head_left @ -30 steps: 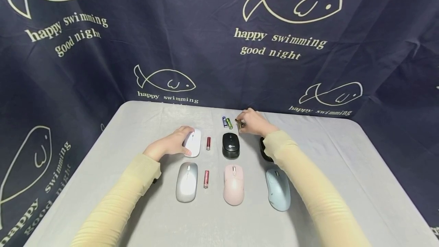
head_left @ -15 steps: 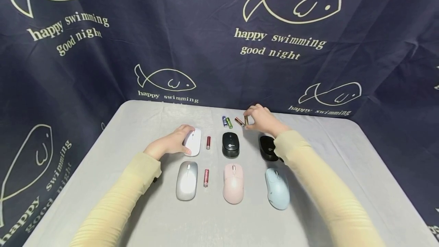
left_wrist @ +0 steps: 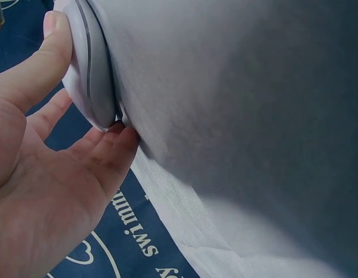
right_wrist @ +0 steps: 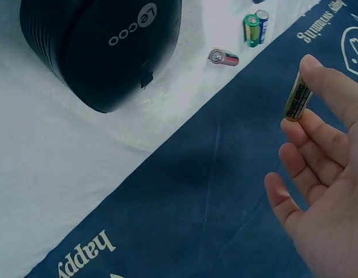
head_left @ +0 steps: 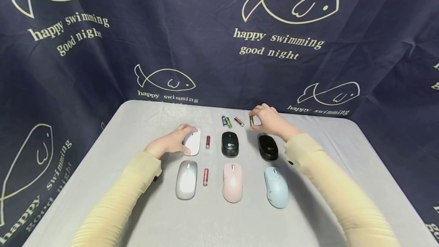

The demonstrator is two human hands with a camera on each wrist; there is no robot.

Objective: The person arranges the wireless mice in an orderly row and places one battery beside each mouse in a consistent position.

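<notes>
At the back of the table my right hand (head_left: 271, 121) pinches a gold-and-black AA-type battery (right_wrist: 298, 99) between thumb and fingertips. In the head view that battery stands near upright, just right of a copper-coloured battery (head_left: 239, 121). My left hand (head_left: 172, 141) grips a white computer mouse (head_left: 193, 143) by its ends. The left wrist view shows the thumb and fingers on the edges of the white mouse (left_wrist: 89, 63). A black mouse (head_left: 268, 147) lies just below my right hand.
Blue (head_left: 224, 121) and green (head_left: 228, 122) batteries lie side by side at the back. Two red batteries, one upper (head_left: 207, 142) and one lower (head_left: 205, 177), are left of centre. Silver (head_left: 186, 180), pink (head_left: 232, 183), light blue (head_left: 276, 187) and another black mouse (head_left: 230, 144) sit in rows.
My right hand has moved right with the gold battery, leaving the copper-coloured one on the table. The right-hand black mouse has come out from behind the sleeve. The left hand stays put.
</notes>
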